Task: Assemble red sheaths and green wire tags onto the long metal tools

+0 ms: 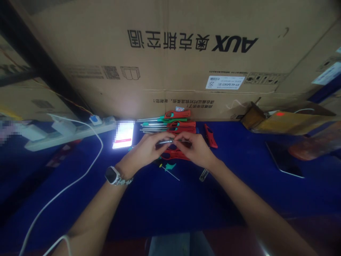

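My left hand [153,145] is closed, its fingertips pinching a slim metal lighter tube [165,142]. At the tube's right end, my right hand [195,147] pinches a thin pale wire [187,141]; the exact joint is hidden by fingertips. Below both hands lies a red lighter shell [174,154], partly covered by them. A green trigger piece [170,166] and a thin wire with a yellow end [171,173] rest nearer to me. A small clear part [204,175] lies under my right wrist. Right of that hand is another red shell piece [211,136].
Several red gas lighters [183,125] with metal tubes are stacked behind my hands. A lit phone [123,135] is at left, near a power strip [69,133] and white cable [90,167]. A dark phone [282,160] lies right. A cardboard box [170,81] walls the back.
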### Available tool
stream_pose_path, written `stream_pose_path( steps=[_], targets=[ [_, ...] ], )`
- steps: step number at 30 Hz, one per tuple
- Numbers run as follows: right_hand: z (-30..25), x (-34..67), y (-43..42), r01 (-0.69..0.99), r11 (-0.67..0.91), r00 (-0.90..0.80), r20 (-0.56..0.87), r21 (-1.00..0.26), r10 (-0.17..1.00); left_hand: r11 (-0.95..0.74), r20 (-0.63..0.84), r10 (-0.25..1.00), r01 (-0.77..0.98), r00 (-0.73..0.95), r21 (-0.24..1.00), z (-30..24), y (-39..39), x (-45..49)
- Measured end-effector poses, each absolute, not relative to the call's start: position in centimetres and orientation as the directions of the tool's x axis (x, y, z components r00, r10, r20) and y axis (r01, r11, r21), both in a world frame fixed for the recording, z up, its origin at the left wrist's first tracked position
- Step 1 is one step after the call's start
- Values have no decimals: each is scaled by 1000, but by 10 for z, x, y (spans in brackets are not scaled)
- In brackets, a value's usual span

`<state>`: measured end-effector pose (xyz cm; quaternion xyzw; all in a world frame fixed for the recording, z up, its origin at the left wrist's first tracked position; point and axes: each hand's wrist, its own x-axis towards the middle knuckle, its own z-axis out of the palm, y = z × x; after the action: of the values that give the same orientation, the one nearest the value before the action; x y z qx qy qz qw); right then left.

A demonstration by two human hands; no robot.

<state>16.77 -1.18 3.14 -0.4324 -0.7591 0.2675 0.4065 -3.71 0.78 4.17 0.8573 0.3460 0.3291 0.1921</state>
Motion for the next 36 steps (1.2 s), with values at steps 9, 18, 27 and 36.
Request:
stream_pose_path(
  steps=[9, 18, 27, 36],
  targets=[
    [36, 169, -13, 369, 503, -293, 416, -782, 861, -664, 406, 738, 471, 539, 581, 44, 8, -37],
    [37, 172, -14, 413, 618, -372, 495, -669, 785, -629, 392, 761, 441, 517, 640, 41, 7, -37],
    [40, 174, -15, 477, 666, -456, 487, -573, 745, -665, 431, 737, 445, 521, 599, 45, 2, -32],
    [40, 167, -16, 489, 621, -383, 488, -613, 784, -646, 398, 762, 549, 511, 530, 47, 0, -32]
  ],
)
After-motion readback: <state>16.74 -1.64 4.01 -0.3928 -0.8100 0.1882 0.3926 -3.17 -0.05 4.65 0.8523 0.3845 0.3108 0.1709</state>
